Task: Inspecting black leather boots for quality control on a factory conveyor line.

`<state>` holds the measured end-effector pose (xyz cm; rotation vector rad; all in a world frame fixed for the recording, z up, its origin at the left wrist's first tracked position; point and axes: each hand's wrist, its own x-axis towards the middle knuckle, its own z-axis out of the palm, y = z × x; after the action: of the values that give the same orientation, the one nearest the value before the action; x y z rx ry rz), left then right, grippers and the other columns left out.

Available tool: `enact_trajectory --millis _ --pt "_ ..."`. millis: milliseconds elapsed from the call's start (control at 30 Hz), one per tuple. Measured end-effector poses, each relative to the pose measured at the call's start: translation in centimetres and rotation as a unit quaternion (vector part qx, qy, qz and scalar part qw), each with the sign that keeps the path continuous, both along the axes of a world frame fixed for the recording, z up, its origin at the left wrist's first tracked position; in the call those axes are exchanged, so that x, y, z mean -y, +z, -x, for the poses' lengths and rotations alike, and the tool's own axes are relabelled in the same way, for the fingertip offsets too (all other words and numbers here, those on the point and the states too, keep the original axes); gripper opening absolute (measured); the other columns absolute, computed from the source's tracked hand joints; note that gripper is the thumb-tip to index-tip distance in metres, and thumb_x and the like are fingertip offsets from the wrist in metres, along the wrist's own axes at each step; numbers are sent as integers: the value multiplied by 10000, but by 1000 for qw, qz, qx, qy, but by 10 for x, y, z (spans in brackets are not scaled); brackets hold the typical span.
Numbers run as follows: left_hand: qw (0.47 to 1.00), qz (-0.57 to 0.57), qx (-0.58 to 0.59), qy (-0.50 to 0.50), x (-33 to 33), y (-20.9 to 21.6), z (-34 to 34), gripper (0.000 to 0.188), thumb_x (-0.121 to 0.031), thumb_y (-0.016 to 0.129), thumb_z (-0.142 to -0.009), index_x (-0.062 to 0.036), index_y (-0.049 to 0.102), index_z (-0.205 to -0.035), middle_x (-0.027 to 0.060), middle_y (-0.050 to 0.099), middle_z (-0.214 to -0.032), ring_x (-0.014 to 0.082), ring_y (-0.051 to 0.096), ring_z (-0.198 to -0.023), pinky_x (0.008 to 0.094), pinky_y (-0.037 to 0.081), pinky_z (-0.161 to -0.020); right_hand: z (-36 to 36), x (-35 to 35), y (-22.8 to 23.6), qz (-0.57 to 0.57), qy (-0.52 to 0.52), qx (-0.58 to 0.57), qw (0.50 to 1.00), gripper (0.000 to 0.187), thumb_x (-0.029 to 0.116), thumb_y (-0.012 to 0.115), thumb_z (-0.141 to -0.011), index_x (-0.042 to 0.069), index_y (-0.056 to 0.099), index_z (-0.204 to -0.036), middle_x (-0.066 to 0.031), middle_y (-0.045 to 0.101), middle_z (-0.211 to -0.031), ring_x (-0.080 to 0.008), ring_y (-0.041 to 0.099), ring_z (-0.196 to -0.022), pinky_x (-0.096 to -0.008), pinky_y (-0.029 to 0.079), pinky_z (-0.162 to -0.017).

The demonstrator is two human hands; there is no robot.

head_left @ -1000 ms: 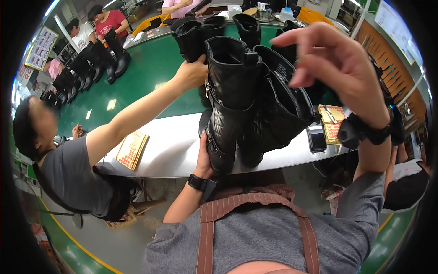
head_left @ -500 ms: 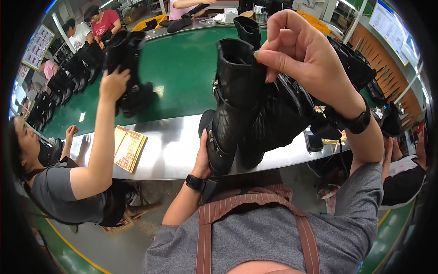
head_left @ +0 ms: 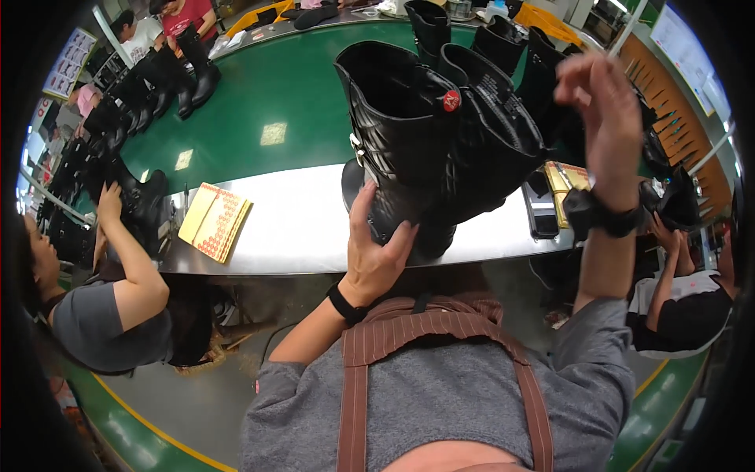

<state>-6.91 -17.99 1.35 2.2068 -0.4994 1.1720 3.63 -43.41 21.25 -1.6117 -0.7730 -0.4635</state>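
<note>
A black quilted boot [head_left: 401,118] with a buckle strap stands at the near edge of the metal-edged table in front of me. A round red sticker [head_left: 451,101] shows on the outside of its shaft, just below the top rim. Around the lower part of this boot my left hand [head_left: 376,256] is closed, thumb on the near side. A second black boot [head_left: 491,118] leans against it on the right, its shaft gaping. My right hand [head_left: 605,118] is raised to the right of both boots, slightly blurred, fingers loosely apart and holding nothing visible.
Yellow sheets with red round stickers [head_left: 216,220] lie left on the metal edge; another stack [head_left: 562,189] and a dark phone-like object [head_left: 543,212] lie right. More boots [head_left: 429,31] stand behind. At left, a co-worker [head_left: 118,315] handles boots; another [head_left: 676,291] sits right.
My right hand has left the boot's rim and moved right, its pinch loosened. A red sticker now shows on the shaft. The boots' tops have tipped nearer. The left co-worker's boots have moved nearer.
</note>
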Motion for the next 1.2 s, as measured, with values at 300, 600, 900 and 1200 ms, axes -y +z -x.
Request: enact_trajectory --millis 300,600,900,1200 --pt "984 50 -120 121 -4 30 19 839 -437 804 -671 -87 484 -1362 305 387 -1343 478 386 -1217 517 349 -1008 32 -59 -271 62 115 -292 948 506 299 348 -1028 -26 383 -1414 -182 484 -1385 -289 455 -1281 -335 310 -1097" --pt "951 288 -39 101 -57 32 -12 460 -46 784 -772 30 548 -1159 110 652 -1080 195 635 -953 308 491 -874 67 -90 -223 184 185 -298 918 494 196 512 -974 60 377 -1429 -176 480 -1385 -282 444 -1307 -366 398 -1032" --pt "953 202 142 176 -177 85 -194 289 -210 780 -791 1 682 -962 149 676 -916 289 667 -817 347 499 -724 63 -31 -271 187 -159 -203 948 80 89 636 -873 16 668 -867 -95 620 -756 -216 564 -640 -333 430 -593" --pt "926 179 76 324 -260 66 -506 490 -413 823 -671 -23 707 -944 166 678 -1005 337 657 -912 419 506 -804 49 -36 -299 365 -255 -1 895 117 121 729 -690 149 673 -788 42 484 -559 -182 480 -531 -329 315 -514"
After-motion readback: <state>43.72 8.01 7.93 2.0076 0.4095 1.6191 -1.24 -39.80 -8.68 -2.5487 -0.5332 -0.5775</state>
